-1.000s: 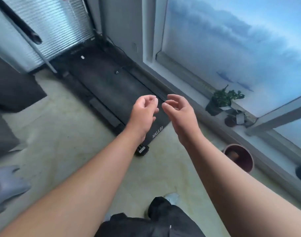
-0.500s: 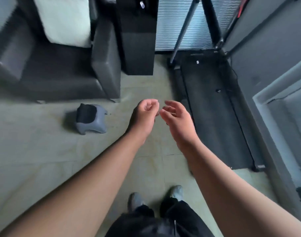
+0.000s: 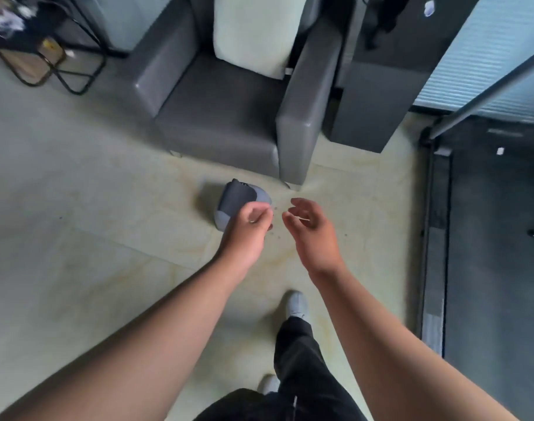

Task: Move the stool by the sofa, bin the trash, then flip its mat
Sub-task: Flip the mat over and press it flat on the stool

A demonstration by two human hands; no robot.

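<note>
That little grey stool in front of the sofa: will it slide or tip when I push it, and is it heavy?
The stool looks small, low and squat, so probably light and more likely to slide than tip. The tiled floor looks smooth, which should help sliding. Its dark mat may shift if loose; how it is attached is not visible.

Two bare forearms reach into view from the bottom edge, with no sleeves, watch or bracelets showing on either one. The left hand [image 3: 249,229] wears a thin ring, seen as a small metallic glint on one finger. The right hand [image 3: 313,230] is bare, with no ring visible. Below the arms, the person wears black trousers [image 3: 299,360], loose and long, with a small pale mark near the waist that is too blurred to make out. On the feet are light grey shoes [image 3: 296,305], smooth and rounded at the toe.
</note>
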